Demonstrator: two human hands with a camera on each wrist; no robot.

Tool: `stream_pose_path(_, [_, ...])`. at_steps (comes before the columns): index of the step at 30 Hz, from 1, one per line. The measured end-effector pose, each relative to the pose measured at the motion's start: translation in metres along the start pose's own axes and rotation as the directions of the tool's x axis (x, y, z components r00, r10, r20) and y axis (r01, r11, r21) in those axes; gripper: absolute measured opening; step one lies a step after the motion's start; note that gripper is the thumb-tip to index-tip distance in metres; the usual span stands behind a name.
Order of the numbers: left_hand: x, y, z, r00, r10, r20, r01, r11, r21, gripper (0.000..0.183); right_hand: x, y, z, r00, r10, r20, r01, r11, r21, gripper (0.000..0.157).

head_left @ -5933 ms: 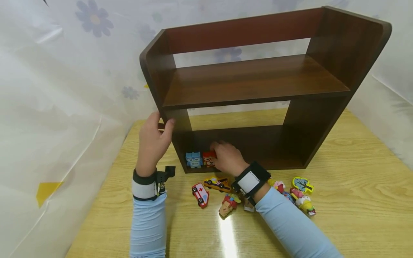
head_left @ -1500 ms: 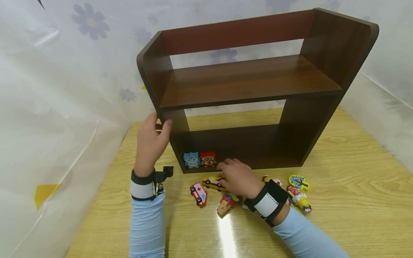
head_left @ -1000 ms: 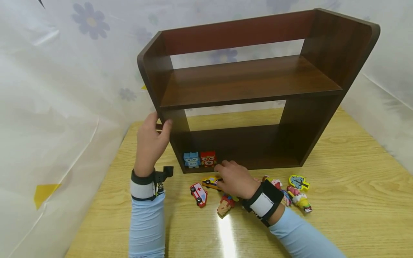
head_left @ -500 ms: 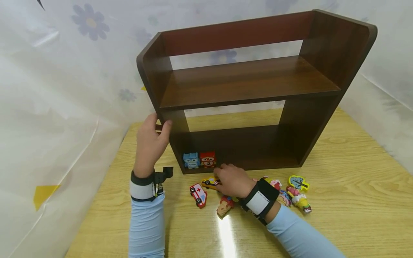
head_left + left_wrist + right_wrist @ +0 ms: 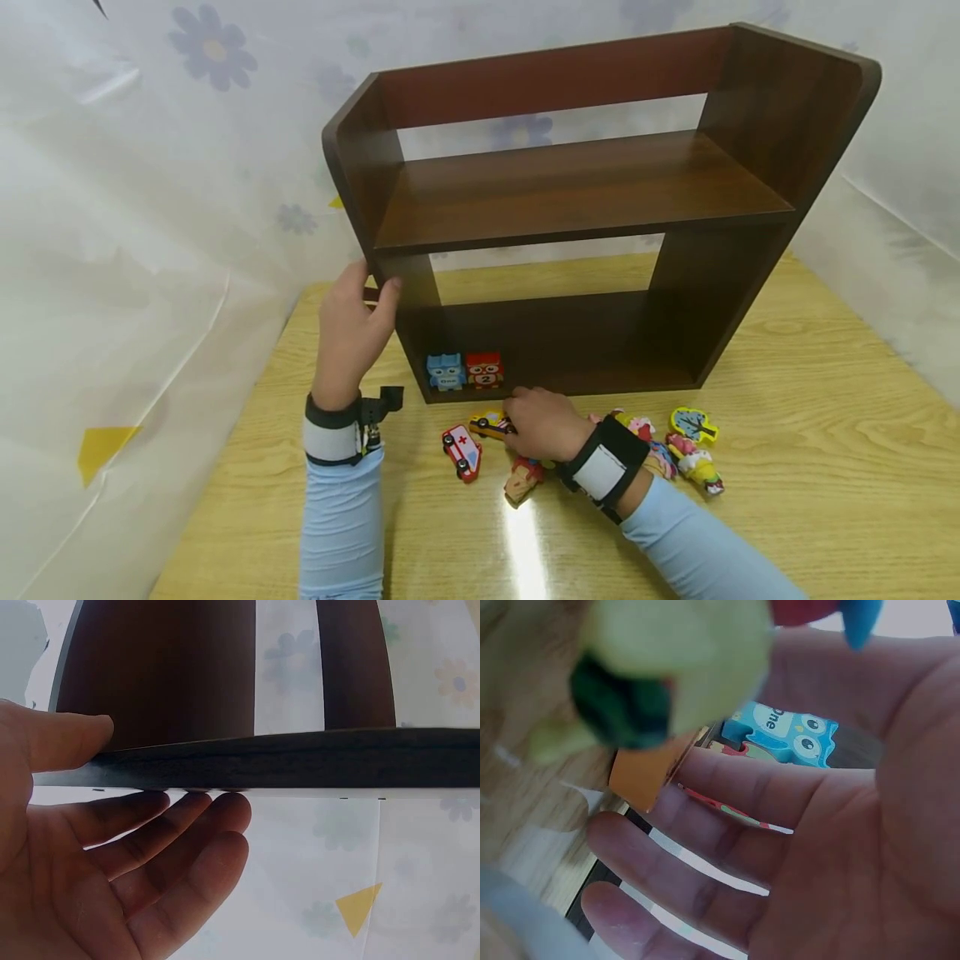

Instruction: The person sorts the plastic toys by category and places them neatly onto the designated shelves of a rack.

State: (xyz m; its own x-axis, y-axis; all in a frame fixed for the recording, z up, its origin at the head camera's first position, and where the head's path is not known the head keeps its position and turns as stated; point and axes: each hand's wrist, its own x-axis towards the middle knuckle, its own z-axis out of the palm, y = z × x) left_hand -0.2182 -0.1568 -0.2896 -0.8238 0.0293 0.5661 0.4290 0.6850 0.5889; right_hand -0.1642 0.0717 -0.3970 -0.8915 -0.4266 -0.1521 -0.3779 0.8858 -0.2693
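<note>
Smooth dark wood panels with rounded upper corners form the shelf [image 5: 577, 183]; its side is clamped between the thumb and fingers of the left hand [image 5: 351, 337]. On the wood-grained counter [image 5: 810, 492], a flat yellow-orange toy truck [image 5: 487, 426] with black wheels meets the index finger of the right hand [image 5: 546, 425], partly covered. Those fingers are slightly apart; I cannot tell whether they pinch it. Just left of them lies a flat red-and-white ambulance [image 5: 462, 453].

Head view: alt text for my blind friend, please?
A person's left hand grips a brown wooden shelf unit; in front, their right hand partly covers a yellow toy truck among other small toys. A blue owl block and a red owl block sit inside, bottom left.
</note>
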Motion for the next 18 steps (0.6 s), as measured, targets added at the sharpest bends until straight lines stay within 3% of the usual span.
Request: stream_pose_path(18, [-0.0003, 0.0009, -0.0006, 1.0, -0.006, -0.002, 0.006, 1.0, 0.002, 0.038, -0.0007, -0.0002, -0.0018, 0.999, 0.025, 0.042, -0.026, 1.0, 0.002, 0.033])
